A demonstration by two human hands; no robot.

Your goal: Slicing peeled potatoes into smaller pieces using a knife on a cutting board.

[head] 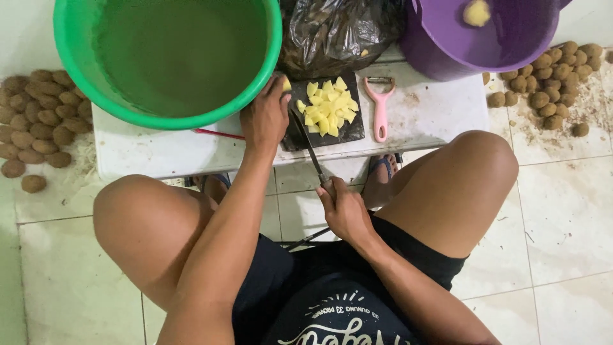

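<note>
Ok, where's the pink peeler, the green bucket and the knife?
Pink plastic peeler (380,115): head view, middle of its handle.
Big round green plastic bucket (268,64): head view, right rim.
Dark-bladed knife (308,142): head view, middle of the blade.

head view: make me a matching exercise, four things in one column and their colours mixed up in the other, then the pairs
Things:
1. peeler
2. large tub by the left hand
3. bucket holding a peeled potato
4. potato cubes on the cutting board

Colours:
A. purple
B. pale yellow
C. pink
D. green

Pairs: 1-C, 2-D, 3-A, 4-B
</note>
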